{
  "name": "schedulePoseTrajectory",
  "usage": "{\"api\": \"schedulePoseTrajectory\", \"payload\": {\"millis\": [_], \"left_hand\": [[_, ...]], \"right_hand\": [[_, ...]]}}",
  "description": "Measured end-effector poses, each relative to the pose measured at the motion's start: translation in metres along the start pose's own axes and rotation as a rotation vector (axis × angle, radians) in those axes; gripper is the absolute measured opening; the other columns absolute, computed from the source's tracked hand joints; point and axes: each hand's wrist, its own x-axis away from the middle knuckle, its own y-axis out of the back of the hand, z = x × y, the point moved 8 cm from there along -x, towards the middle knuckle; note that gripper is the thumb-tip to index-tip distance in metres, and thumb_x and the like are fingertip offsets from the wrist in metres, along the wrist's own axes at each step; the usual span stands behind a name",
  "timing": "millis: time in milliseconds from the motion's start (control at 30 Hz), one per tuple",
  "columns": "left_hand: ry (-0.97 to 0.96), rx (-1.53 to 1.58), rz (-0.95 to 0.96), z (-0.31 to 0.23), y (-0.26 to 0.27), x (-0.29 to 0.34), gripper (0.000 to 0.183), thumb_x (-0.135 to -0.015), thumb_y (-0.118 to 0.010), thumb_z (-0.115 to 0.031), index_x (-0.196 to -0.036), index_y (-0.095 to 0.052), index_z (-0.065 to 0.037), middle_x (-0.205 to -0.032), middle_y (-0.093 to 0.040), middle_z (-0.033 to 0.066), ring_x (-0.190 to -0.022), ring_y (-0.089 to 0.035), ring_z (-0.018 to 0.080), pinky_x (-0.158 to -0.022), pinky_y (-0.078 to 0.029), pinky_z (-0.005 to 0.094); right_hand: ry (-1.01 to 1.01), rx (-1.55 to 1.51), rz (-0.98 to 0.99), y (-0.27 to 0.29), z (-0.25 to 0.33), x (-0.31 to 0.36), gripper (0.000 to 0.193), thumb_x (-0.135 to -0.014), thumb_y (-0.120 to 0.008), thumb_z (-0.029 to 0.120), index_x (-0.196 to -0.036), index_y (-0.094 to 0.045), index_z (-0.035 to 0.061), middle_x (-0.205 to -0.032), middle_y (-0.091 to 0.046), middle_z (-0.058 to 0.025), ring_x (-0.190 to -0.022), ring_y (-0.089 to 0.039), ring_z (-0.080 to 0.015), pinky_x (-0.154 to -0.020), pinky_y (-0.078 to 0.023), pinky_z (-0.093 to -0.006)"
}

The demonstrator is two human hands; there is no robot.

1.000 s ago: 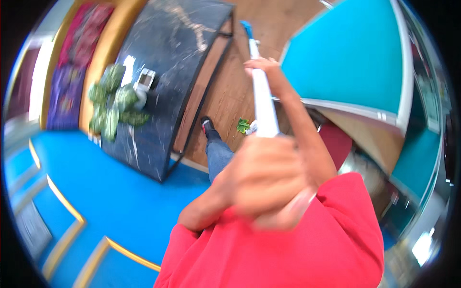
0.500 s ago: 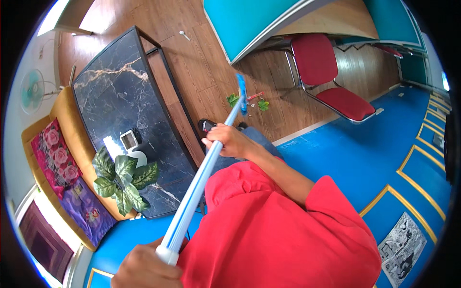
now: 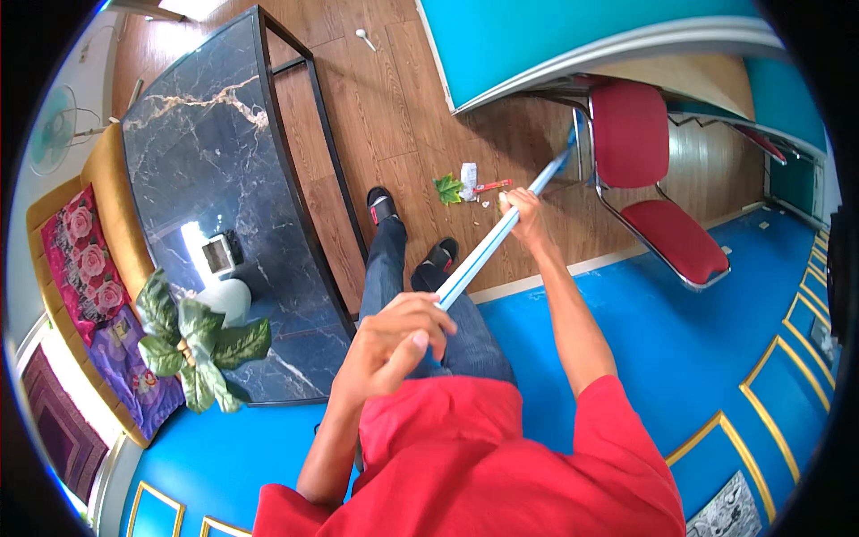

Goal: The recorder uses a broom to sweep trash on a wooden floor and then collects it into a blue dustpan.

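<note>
A long broom (image 3: pixel 483 255) with a white-and-blue striped handle slants across the wooden floor. Its blue head (image 3: pixel 570 148) is beside the legs of a red chair (image 3: pixel 632 134). My right hand (image 3: pixel 525 215) is closed round the lower part of the handle. Nearer my body, my left hand (image 3: pixel 394 345) curls its fingers at the upper end, which it partly hides. Left of the broom head lie a green leaf (image 3: pixel 447 189), a crumpled white wrapper (image 3: pixel 469 181) and a red strip (image 3: pixel 493 186), with small white scraps nearby.
At left stands a dark marble-patterned table (image 3: pixel 206 134) bearing a potted plant (image 3: pixel 201 345) and a small framed device (image 3: pixel 217 255). Behind it is a yellow sofa (image 3: pixel 134 206). A teal desk (image 3: pixel 537 45) is ahead. A white spoon-like item (image 3: pixel 365 39) lies farther off.
The broom head has swung right, from the litter to the chair legs. My right hand has moved right, and my left hand has come up and forward. One green leaf piece is no longer visible.
</note>
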Motion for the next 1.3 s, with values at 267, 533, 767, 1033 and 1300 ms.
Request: {"api": "schedulePoseTrajectory", "payload": {"millis": [267, 533, 767, 1033, 1300], "left_hand": [[0.177, 0.373, -0.144, 0.278, 0.08, -0.063, 0.047, -0.092, -0.036, -0.011, -0.046, -0.041, -0.003, -0.072, -0.067, 0.0168, -0.107, -0.062, 0.0321, -0.109, -0.034, 0.0493], [0.234, 0.602, -0.315, 0.447, 0.056, -0.16, 0.051, -0.091, -0.039, -0.013, -0.041, -0.035, -0.007, -0.052, -0.054, 0.0129, -0.079, -0.064, 0.0283, -0.095, -0.044, 0.0427], [0.222, 0.822, -0.644, 0.363, 0.108, -0.105, 0.052, -0.091, -0.043, -0.021, -0.043, -0.027, -0.013, -0.048, -0.034, 0.003, -0.065, -0.049, 0.0222, -0.071, -0.041, 0.0337], [-0.1, 0.14, -0.61, 0.015, 0.113, 0.015, 0.051, -0.094, -0.026, -0.017, -0.044, -0.02, -0.015, -0.038, -0.027, -0.0012, -0.035, -0.024, 0.0123, -0.048, -0.03, 0.0326], [-0.427, 0.148, -0.358, -0.145, 0.04, 0.07, 0.055, -0.095, -0.031, -0.017, -0.039, -0.027, -0.019, -0.033, -0.029, -0.0032, -0.026, -0.025, 0.0092, -0.036, -0.027, 0.0264]], "right_hand": [[-0.204, 0.37, 0.339, -0.114, -0.184, 0.005, 0.02, -0.09, -0.056, 0.012, -0.073, -0.056, 0.0023, -0.076, -0.058, -0.0147, -0.077, -0.055, -0.0342, -0.072, -0.043, -0.0445], [-0.562, 0.58, 0.374, -0.134, -0.345, 0.014, 0.028, -0.095, -0.052, 0.024, -0.08, -0.058, 0.0008, -0.087, -0.061, -0.0206, -0.088, -0.058, -0.0404, -0.075, -0.044, -0.0485], [-0.206, 0.125, -0.004, -0.161, -0.246, -0.03, 0.025, -0.085, -0.057, 0.017, -0.063, -0.05, 0.0088, -0.062, -0.053, -0.0107, -0.061, -0.052, -0.0282, -0.065, -0.037, -0.0401], [-0.086, -0.145, -0.037, -0.119, 0.042, -0.048, 0.019, -0.076, -0.064, 0.01, -0.064, -0.05, 0.0122, -0.065, -0.053, -0.0046, -0.069, -0.052, -0.027, -0.067, -0.038, -0.0392], [-0.07, -0.251, -0.105, -0.004, 0.147, -0.011, 0.026, -0.079, -0.064, 0.005, -0.062, -0.045, 0.0077, -0.061, -0.049, -0.0064, -0.063, -0.052, -0.025, -0.063, -0.039, -0.0379]]}}
